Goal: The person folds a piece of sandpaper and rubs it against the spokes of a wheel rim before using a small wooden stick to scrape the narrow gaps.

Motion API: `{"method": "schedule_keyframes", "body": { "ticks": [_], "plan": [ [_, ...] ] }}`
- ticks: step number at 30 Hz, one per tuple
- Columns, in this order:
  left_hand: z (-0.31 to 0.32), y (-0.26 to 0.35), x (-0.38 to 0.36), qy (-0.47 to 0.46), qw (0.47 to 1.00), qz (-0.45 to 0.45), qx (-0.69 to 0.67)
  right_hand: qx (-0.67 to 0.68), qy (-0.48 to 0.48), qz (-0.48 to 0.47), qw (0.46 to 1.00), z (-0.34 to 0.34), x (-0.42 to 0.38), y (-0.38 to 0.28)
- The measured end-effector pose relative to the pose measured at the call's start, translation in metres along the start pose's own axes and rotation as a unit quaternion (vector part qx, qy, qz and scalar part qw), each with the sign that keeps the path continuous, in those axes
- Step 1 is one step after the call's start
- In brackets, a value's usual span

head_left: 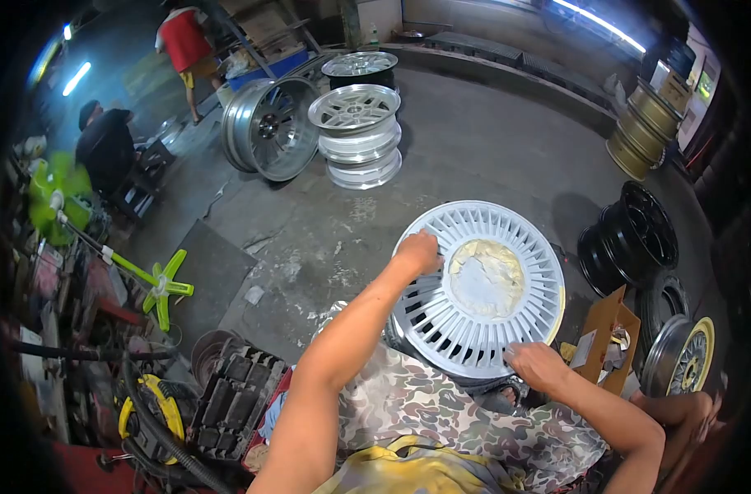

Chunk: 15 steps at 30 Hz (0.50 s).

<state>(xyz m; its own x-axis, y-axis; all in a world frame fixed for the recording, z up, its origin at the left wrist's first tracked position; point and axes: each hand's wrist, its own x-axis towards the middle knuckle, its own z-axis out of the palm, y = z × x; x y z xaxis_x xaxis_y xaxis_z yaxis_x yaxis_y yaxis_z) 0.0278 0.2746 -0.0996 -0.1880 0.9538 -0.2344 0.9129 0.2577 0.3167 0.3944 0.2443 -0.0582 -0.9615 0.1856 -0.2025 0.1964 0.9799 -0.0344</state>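
A grey multi-spoke wheel rim (548, 272) lies face up in front of my lap. Crumpled pale masking material (487, 280) covers its centre. My left hand (421, 251) is closed at the upper left of the rim, its fingers curled over the spokes. At the lower right edge, my right hand (538, 365) presses its bent fingertips together against the spokes. Whatever is under those fingertips, if anything, is too small to make out. Camouflage-patterned cloth (408, 395) covers my lap below the rim.
Silver wheels (359, 136) are stacked ahead, beside a large upright wheel (268, 128). Black wheels (631, 239) and a cardboard box (602, 342) stand right. A green fan (58, 198), hoses and a black tool case (235, 395) crowd the left. Two people are farther back.
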Motion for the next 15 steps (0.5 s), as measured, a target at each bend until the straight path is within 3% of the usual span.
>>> {"method": "schedule_keyframes", "body": {
  "ticks": [8, 15],
  "plan": [
    [0.010, -0.006, 0.014, -0.001, 1.000, 0.018, 0.010, 0.083, -0.033, 0.056, 0.994, 0.005, 0.003, 0.005],
    [0.006, -0.006, 0.011, -0.012, 1.000, 0.018, 0.005, 0.281, 0.070, 0.108, 0.951, 0.008, -0.005, 0.013]
  ]
}}
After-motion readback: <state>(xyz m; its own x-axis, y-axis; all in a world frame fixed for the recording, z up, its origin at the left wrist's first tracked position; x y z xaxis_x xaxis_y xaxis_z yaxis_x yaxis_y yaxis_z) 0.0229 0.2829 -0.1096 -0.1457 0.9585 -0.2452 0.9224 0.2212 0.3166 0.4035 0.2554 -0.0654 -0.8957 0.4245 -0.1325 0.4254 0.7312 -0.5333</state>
